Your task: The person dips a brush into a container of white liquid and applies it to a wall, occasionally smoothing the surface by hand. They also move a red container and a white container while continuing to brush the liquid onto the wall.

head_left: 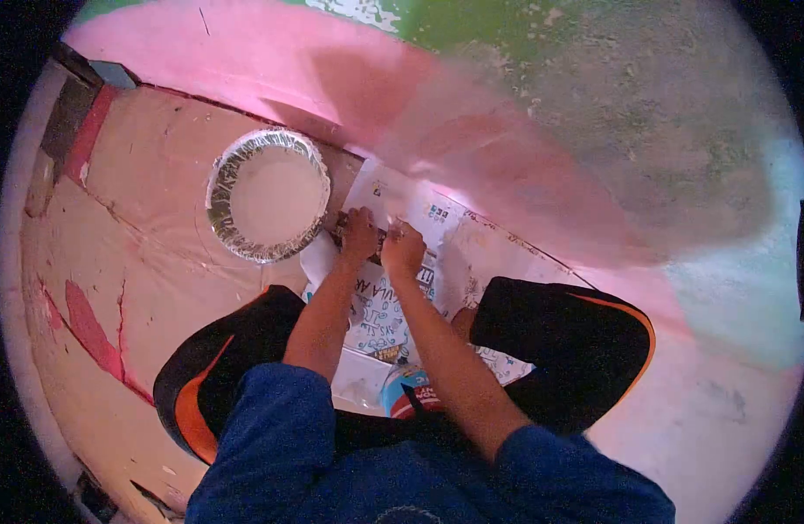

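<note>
Both hands are close together over a white printed sheet with lettering and doodles, spread on the floor between my legs. My left hand is closed, its fingers bent over a dark narrow thing that shows beside and between the hands. Just to its right, my right hand is also closed, thumb against fingers, at the same dark thing. What this thing is I cannot make out; the fingers cover most of it. Left of the hands stands a round shiny metal basin with a smooth pale content and smeared rim.
A blue and red labelled container sits close to my body, partly behind my right forearm. Ahead, a pink and green wall with flaking paint meets the floor. My bent legs flank the sheet.
</note>
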`<state>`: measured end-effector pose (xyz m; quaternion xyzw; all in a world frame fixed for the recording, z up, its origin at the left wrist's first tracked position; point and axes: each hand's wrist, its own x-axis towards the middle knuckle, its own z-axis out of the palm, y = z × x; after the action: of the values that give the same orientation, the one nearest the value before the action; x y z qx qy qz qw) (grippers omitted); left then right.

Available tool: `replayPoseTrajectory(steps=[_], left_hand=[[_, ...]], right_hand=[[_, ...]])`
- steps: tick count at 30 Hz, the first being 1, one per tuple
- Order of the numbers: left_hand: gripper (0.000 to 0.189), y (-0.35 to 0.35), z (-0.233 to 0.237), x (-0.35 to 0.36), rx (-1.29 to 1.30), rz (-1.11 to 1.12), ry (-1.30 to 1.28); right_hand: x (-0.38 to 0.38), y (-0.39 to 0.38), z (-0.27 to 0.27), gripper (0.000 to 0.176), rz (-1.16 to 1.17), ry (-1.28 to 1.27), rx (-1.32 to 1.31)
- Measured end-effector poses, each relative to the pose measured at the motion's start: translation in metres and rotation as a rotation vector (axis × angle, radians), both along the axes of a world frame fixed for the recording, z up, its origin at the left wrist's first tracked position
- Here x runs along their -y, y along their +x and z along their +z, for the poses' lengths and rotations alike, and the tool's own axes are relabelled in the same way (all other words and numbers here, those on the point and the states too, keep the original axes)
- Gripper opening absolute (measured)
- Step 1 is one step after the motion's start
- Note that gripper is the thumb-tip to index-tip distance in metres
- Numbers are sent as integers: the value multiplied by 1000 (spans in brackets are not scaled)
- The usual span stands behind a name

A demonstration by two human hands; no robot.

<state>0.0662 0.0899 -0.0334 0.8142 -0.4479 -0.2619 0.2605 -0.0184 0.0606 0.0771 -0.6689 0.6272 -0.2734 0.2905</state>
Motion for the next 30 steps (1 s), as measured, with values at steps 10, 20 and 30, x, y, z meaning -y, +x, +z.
replayPoseTrajectory(steps=[10, 20, 30], left_hand=[[20, 1, 6, 4, 34, -3, 54], [25, -29, 33, 3, -126, 157, -130], [22, -35, 31, -5, -87, 79, -153]], right_hand=[[18, -3, 15, 23, -72, 123, 79], [19, -37, 1, 23, -57, 5, -222], [38, -55, -34, 22, -177, -56, -222]])
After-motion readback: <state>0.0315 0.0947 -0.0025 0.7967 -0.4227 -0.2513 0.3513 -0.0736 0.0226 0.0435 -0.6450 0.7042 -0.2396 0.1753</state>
